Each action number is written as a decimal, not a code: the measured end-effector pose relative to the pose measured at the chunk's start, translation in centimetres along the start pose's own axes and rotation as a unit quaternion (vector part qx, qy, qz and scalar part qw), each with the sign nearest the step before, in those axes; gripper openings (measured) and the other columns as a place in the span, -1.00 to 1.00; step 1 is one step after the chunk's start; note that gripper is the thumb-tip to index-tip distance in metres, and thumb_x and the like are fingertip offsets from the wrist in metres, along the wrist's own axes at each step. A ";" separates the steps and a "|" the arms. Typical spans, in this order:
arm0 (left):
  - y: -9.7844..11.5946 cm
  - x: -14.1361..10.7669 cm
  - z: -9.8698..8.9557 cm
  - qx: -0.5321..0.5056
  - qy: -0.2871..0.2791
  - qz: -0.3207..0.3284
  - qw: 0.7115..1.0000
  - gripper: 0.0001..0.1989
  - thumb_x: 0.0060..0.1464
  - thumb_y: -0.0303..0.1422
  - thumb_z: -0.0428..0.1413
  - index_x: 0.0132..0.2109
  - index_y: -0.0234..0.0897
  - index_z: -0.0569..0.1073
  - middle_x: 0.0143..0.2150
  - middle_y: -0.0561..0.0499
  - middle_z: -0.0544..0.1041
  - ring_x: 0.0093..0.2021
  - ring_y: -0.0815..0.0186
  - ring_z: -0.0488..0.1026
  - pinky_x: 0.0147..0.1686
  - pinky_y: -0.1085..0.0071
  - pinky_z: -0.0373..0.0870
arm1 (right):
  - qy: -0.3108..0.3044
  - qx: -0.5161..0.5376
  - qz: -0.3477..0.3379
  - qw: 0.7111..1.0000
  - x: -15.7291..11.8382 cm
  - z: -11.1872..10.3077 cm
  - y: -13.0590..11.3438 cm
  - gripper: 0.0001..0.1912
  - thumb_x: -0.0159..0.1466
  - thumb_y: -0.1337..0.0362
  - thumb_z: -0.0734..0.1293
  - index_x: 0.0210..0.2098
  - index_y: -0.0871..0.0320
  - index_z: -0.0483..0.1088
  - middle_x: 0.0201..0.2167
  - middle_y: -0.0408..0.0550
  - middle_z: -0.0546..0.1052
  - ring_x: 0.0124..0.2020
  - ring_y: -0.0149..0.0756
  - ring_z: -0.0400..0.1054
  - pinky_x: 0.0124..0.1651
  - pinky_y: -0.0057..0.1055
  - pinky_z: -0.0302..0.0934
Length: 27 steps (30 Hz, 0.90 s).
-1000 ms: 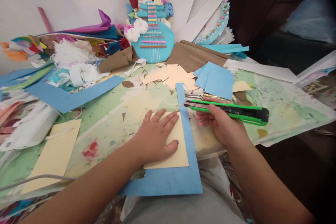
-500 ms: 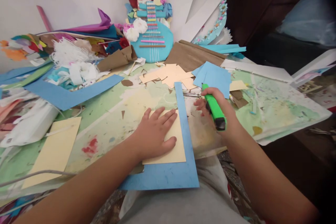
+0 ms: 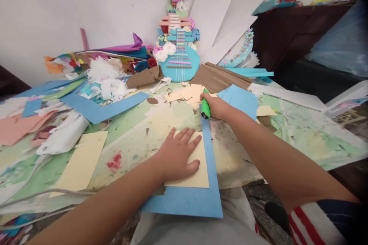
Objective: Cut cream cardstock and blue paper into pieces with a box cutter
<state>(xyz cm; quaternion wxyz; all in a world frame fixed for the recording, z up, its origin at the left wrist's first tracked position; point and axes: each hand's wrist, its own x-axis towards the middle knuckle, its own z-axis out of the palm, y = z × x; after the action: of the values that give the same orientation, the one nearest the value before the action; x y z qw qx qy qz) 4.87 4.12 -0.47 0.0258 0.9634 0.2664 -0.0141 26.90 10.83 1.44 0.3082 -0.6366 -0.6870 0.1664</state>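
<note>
My left hand point(image 3: 181, 157) lies flat with fingers spread on a cream paper sheet point(image 3: 201, 172), pressing it down. Under that sheet is an L-shaped piece of blue paper point(image 3: 198, 201), showing along the right side and the near edge. My right hand point(image 3: 214, 105) is closed around a green box cutter point(image 3: 205, 109) with a black end. It is over the far end of the blue strip, close to some small peach paper pieces point(image 3: 186, 93). The cutter's tip is hidden by my fingers.
Blue paper sheets point(image 3: 240, 99) lie right of the peach pieces. A white power strip point(image 3: 64, 132) with cables and another cream sheet point(image 3: 86, 157) are at left. Paper-craft guitars point(image 3: 181, 63) lean on the wall, beside folded brown paper point(image 3: 221, 78).
My right hand has carried the box cutter left and away from me, from beside the blue strip to its far end. My left hand stays on the cream sheet. The view has tilted up.
</note>
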 end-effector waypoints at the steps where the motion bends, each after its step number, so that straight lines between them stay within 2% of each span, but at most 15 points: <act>1: 0.0 0.0 0.0 -0.001 0.001 0.001 1.000 -0.38 0.09 -0.10 -0.16 0.24 -0.26 0.01 0.27 -0.23 0.02 0.25 0.02 -0.06 0.13 -0.09 -0.21 | -0.005 0.010 -0.004 1.000 0.3 -0.1 0.1 -0.59 -0.21 0.47 0.37 -0.36 0.06 0.25 -0.78 -0.35 0.14 -0.68 -0.44 0.00 -0.54 -0.49 -0.16; 10: -0.2 -0.3 -0.2 -0.020 -0.004 0.008 1.000 -0.37 0.09 -0.08 -0.17 0.24 -0.29 0.01 0.28 -0.22 0.00 0.26 0.03 -0.08 0.14 -0.11 -0.24 | -0.028 0.138 -0.038 0.989 2.7 -1.4 0.5 -0.59 -0.09 0.39 0.33 -0.24 0.05 0.20 -0.59 -0.32 0.33 -0.63 -0.47 0.17 -0.58 -0.54 0.07; 15: -0.3 -0.1 -0.5 -0.013 -0.014 0.006 1.000 -0.36 0.09 -0.07 -0.19 0.24 -0.31 0.01 0.27 -0.23 0.01 0.25 0.00 -0.08 0.13 -0.14 -0.23 | -0.037 0.198 -0.052 0.978 3.9 -1.6 0.6 -0.57 -0.12 0.43 0.37 -0.27 0.06 0.21 -0.58 -0.31 0.34 -0.62 -0.48 0.18 -0.58 -0.53 0.10; 20: -1.0 0.4 -0.6 -0.011 -0.023 -0.012 1.000 -0.36 0.10 -0.07 -0.20 0.24 -0.33 0.02 0.27 -0.27 0.01 0.26 0.01 -0.10 0.13 -0.14 -0.23 | -0.025 0.271 -0.030 0.962 5.2 -1.1 0.6 -0.55 -0.15 0.48 0.40 -0.30 0.05 0.24 -0.59 -0.32 0.33 -0.62 -0.47 0.20 -0.60 -0.53 0.13; 27: -3.0 1.6 -0.5 -0.030 -0.017 -0.044 0.998 -0.34 0.10 -0.04 -0.21 0.25 -0.32 -0.01 0.29 -0.24 -0.05 0.27 0.04 -0.15 0.15 -0.10 -0.26 | 0.019 0.271 -0.048 0.961 7.8 0.5 -0.3 -0.60 -0.11 0.48 0.38 -0.32 0.04 0.24 -0.63 -0.35 0.33 -0.68 -0.47 0.20 -0.63 -0.51 0.10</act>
<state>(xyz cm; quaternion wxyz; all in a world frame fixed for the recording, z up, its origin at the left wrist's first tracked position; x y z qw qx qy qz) 4.69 7.52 -0.20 0.0584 0.9492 0.3083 -0.0234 26.36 18.48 2.90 0.4904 -0.4988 -0.6393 0.3194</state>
